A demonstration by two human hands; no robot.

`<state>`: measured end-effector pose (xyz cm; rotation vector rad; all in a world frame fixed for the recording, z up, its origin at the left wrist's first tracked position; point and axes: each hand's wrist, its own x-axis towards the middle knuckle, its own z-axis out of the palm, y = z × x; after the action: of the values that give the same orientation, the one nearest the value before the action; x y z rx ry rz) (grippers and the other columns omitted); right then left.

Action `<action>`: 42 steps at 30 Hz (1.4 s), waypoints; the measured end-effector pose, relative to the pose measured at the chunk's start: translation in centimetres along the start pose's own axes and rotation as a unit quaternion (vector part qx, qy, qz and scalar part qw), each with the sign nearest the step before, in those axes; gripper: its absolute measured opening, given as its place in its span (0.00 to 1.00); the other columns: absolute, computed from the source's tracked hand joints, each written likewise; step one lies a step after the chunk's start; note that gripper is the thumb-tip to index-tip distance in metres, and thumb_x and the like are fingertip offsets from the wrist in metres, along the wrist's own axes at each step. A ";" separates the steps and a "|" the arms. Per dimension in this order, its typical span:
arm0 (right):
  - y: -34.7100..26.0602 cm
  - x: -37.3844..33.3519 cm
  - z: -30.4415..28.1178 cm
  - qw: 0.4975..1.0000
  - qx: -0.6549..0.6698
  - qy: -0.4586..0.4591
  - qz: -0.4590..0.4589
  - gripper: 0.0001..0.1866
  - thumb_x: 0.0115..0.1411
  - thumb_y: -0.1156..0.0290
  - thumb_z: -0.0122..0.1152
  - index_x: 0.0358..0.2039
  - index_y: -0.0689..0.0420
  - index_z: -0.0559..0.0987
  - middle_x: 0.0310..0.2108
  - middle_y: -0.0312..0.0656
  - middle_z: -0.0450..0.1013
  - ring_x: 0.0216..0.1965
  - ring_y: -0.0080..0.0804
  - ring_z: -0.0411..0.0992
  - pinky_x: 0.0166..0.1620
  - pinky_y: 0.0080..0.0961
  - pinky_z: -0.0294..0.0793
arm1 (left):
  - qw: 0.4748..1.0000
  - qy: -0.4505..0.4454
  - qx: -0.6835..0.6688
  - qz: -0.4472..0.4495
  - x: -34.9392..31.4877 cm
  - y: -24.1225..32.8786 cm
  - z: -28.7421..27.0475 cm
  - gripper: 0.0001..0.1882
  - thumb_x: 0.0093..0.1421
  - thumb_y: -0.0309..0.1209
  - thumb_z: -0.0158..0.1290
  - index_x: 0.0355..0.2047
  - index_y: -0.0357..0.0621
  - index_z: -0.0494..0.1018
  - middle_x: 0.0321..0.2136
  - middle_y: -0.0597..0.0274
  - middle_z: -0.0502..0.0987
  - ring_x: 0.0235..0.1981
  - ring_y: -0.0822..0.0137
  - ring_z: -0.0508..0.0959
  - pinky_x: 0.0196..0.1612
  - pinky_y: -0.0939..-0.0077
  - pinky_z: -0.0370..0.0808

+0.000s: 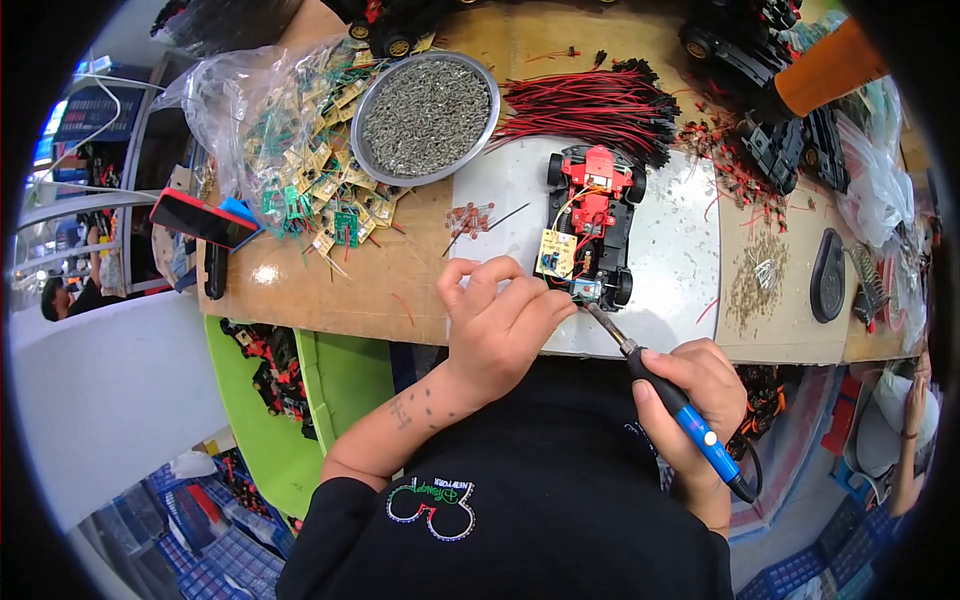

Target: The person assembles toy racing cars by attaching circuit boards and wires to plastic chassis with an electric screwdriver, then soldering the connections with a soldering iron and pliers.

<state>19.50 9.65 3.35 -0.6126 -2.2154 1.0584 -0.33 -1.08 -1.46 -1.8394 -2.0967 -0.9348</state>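
My right hand (705, 390) is wrapped round the blue and black handle of a soldering iron (690, 420). Its metal tip points up and left, reaching the near end of a toy car chassis (592, 215) with a red middle and black wheels. At that same end my left hand (505, 325) has its fingertips pinched together; whatever they hold is too small or hidden to name. A cream circuit board (557, 253) with thin wires lies on the chassis's left side. Beneath the chassis is a white sheet (670, 270).
Behind the chassis lie a bundle of red and black wires (590, 105) and a round metal bowl of screws (425, 115). Left of these are heaped circuit boards (330, 190). An orange cylinder (830, 68) and a black oval object (827, 275) are on the right. A green bin (345, 385) stands below the table edge.
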 end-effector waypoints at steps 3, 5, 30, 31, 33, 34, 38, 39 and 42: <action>0.1 0.1 0.0 1.000 0.000 -0.003 0.003 0.17 0.40 0.79 0.71 0.36 0.61 0.83 0.21 0.40 0.74 0.23 0.35 0.71 0.28 0.28 0.71 | 1.000 0.003 -0.008 0.002 0.1 -0.1 0.2 0.10 0.46 0.32 0.68 0.29 0.50 0.80 0.28 0.73 0.74 0.38 0.65 0.72 0.47 0.61 0.58; 0.0 0.4 0.0 1.000 0.000 -0.009 0.004 0.17 0.40 0.79 0.71 0.36 0.60 0.84 0.21 0.40 0.74 0.23 0.35 0.71 0.29 0.27 0.71 | 1.000 0.003 -0.008 0.006 0.3 0.0 0.1 0.10 0.46 0.30 0.67 0.29 0.48 0.80 0.27 0.71 0.74 0.35 0.64 0.73 0.44 0.63 0.63; -0.6 2.5 -1.3 0.998 0.003 -0.029 0.050 0.14 0.42 0.77 0.71 0.33 0.60 0.84 0.21 0.41 0.74 0.23 0.34 0.71 0.29 0.27 0.70 | 0.995 0.023 -0.035 0.090 -1.1 -0.3 1.8 0.16 0.44 0.27 0.58 0.37 0.42 0.81 0.25 0.69 0.72 0.23 0.69 0.69 0.22 0.75 0.62; -0.6 2.5 -1.2 0.998 0.003 -0.031 0.049 0.14 0.42 0.77 0.70 0.33 0.60 0.84 0.21 0.41 0.74 0.23 0.34 0.71 0.29 0.27 0.70 | 0.995 0.025 -0.035 0.088 -1.0 -0.3 1.7 0.15 0.43 0.25 0.62 0.35 0.44 0.80 0.25 0.70 0.71 0.22 0.69 0.69 0.21 0.75 0.62; -0.6 2.5 -1.2 0.998 0.003 -0.033 0.047 0.14 0.42 0.78 0.70 0.33 0.60 0.84 0.22 0.41 0.74 0.23 0.34 0.71 0.29 0.27 0.70 | 0.995 0.026 -0.035 0.086 -0.9 -0.3 1.7 0.15 0.43 0.23 0.66 0.34 0.46 0.80 0.24 0.70 0.70 0.21 0.70 0.70 0.21 0.75 0.63; -0.7 2.5 -1.2 0.998 0.007 -0.028 0.051 0.14 0.42 0.78 0.70 0.33 0.60 0.84 0.22 0.41 0.74 0.23 0.34 0.71 0.30 0.27 0.70 | 0.995 0.024 -0.037 0.085 -1.0 -0.3 1.6 0.15 0.43 0.23 0.67 0.34 0.45 0.80 0.24 0.70 0.71 0.21 0.70 0.70 0.21 0.75 0.63; -0.9 2.2 -1.6 0.997 0.025 -0.008 0.073 0.14 0.42 0.78 0.70 0.34 0.61 0.84 0.22 0.41 0.75 0.24 0.34 0.72 0.31 0.26 0.70 | 0.995 0.008 -0.049 0.084 -0.8 -0.5 0.8 0.15 0.44 0.26 0.67 0.34 0.46 0.80 0.25 0.70 0.72 0.21 0.68 0.71 0.22 0.73 0.64; -1.0 2.0 -1.8 0.997 0.024 -0.007 0.071 0.14 0.42 0.78 0.70 0.34 0.61 0.84 0.22 0.41 0.75 0.24 0.34 0.72 0.31 0.26 0.70 | 0.995 0.009 -0.048 0.085 -1.0 -0.5 0.4 0.15 0.44 0.26 0.67 0.34 0.46 0.80 0.25 0.70 0.72 0.21 0.68 0.71 0.22 0.73 0.64; -1.1 1.0 -3.0 0.992 0.036 0.065 0.098 0.14 0.42 0.77 0.68 0.33 0.64 0.83 0.23 0.42 0.76 0.26 0.34 0.72 0.32 0.26 0.70 | 0.999 -0.004 -0.037 0.033 -0.3 -1.1 -1.0 0.12 0.52 0.30 0.63 0.36 0.44 0.77 0.29 0.65 0.74 0.30 0.63 0.74 0.30 0.69 0.67</action>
<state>20.69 11.17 6.05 -0.8557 -2.0281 1.1555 -1.54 -1.98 -1.18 -1.9397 -2.0173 -1.0031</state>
